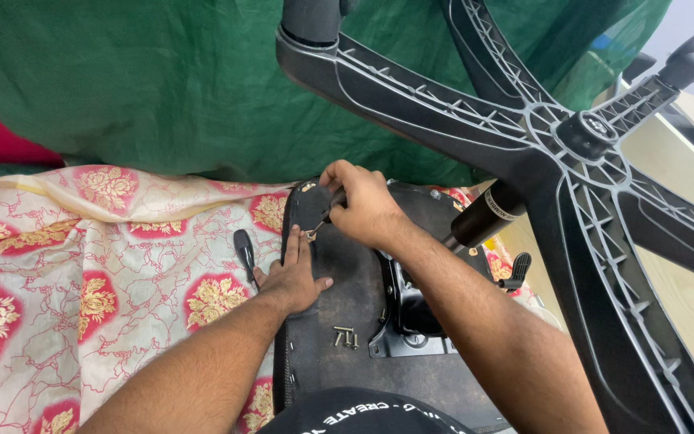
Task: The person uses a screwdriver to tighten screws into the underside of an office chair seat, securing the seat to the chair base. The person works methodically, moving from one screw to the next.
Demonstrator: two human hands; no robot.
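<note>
Our left hand (pixel 292 277) lies flat, fingers spread, on the upturned black chair seat (pixel 347 321) spread over the patterned cloth (pixel 82 265), while our right hand (pixel 361 205) clenches a screwdriver (pixel 320 223) near its far edge, loose screws (pixel 345 337) nearby.

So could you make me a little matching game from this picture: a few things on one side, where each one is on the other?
Things:
1. left hand
2. right hand
3. loose screws
4. chair base

Places:
A. sticking up at the right, with a wheel at an arm's end
B. lying on the seat underside beside the metal plate
C. pressed flat on the seat underside
D. gripping a tool at the seat's far edge

Pairs: 1-C, 2-D, 3-B, 4-A
</note>
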